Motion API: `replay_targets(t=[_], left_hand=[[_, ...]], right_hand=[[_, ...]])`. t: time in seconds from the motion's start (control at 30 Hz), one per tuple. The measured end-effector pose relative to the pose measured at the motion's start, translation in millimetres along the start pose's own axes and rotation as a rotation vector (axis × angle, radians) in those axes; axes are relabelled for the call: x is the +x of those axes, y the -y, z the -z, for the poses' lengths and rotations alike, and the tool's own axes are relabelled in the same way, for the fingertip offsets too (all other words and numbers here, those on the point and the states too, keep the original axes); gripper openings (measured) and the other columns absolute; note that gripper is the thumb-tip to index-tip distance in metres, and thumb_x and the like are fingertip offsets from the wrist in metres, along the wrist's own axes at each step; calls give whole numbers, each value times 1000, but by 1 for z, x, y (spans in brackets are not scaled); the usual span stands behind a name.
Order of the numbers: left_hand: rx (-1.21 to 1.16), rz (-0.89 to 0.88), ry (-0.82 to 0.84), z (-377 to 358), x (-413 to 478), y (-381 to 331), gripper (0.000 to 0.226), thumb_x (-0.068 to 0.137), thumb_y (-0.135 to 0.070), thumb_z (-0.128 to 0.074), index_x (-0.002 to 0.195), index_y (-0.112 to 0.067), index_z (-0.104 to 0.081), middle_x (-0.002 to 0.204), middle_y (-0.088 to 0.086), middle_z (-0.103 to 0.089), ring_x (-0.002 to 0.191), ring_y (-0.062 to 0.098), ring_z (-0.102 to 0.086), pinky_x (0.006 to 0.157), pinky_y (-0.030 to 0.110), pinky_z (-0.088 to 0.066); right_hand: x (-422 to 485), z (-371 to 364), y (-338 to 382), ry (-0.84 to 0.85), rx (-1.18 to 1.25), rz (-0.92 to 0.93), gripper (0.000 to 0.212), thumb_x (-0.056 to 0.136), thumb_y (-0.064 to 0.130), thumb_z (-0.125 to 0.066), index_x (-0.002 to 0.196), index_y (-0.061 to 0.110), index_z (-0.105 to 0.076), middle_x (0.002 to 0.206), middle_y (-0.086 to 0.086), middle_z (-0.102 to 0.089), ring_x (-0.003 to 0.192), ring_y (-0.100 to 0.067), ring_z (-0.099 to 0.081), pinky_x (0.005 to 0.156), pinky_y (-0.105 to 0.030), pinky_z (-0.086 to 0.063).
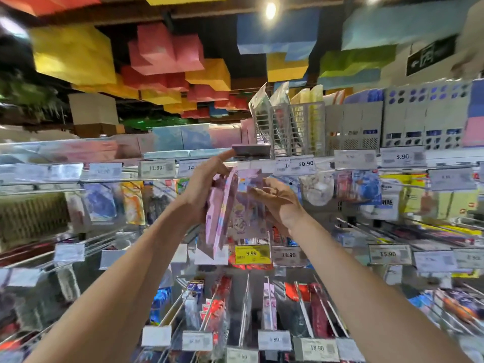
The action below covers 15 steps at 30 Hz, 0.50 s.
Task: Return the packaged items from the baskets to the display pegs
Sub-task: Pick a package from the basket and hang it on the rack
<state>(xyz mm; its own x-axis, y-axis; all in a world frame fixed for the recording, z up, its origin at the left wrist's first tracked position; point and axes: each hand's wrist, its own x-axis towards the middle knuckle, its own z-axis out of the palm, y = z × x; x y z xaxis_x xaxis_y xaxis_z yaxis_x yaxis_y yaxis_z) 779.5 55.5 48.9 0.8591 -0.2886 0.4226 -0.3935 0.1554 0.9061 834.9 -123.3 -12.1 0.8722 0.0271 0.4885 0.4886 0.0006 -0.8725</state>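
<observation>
Shop display (52, 182) is filling the view; left hand (207, 184) is gripping pink packs (235, 213) centrally, right hand (277, 203) clasping them from 3 o'clock; missing the peg hidden behind the 12 o'clock tag (251, 151) is risking a drop.

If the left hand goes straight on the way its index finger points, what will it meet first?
Most likely the grey label plate above the pink packages. The left hand points its index finger up and right, almost at that plate, though depth is unclear.
</observation>
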Motion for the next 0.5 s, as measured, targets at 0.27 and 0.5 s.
replay_targets(t=[0.27, 0.5], left_hand=[[184, -111, -12, 16, 22, 20, 57, 70, -32, -58, 122, -53, -65, 105, 4, -71, 95, 30, -63, 89, 48, -51], [257, -232, -40, 16, 33, 31, 55, 92, -9, -49, 138, -38, -59, 99, -22, -73, 71, 8, -60, 59, 17, -48]], right_hand=[[14, -4, -10, -90, -100, -92, 36, 76, 35, -84, 101, 14, -69, 103, -13, -76, 101, -33, -71, 88, -51, -56], [48, 1, -27, -150, -246, -187, 12, 88, 26, -77, 95, 19, -69, 101, -10, -76, 80, -16, -67, 69, -32, -55]])
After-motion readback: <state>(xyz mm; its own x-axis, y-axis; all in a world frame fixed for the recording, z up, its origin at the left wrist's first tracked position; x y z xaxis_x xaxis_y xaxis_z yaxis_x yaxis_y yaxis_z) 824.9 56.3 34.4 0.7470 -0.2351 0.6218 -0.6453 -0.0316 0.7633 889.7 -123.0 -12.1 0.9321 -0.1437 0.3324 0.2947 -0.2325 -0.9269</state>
